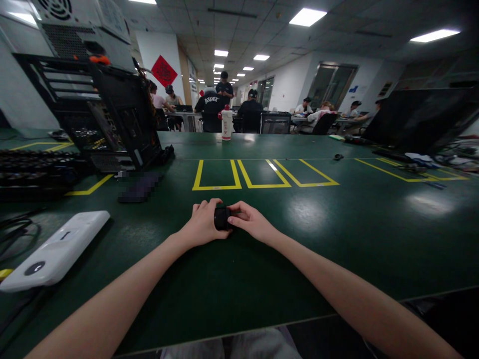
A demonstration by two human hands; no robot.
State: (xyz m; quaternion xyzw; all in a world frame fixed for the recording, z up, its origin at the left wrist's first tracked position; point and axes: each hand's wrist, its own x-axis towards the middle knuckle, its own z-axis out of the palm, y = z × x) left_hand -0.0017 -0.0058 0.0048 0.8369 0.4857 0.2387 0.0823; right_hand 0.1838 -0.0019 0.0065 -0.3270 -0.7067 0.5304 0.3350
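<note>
- Lit ceiling panel (308, 17), one o'clock
- Red diamond wall poster (163, 71), eleven o'clock
- Metal-framed glass door (332, 86), two o'clock
- Green surface (258, 294), six o'clock

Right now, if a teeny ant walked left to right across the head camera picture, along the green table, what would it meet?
White device, dark purple thing (too blurred to name), left hand, small black object, right hand, little black ring-like thing, big dark screen.

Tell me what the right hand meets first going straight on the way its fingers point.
The right hand would likely meet the small black object first, right at its fingertips, though exact contact is unclear; the left hand lies just beyond.
</note>
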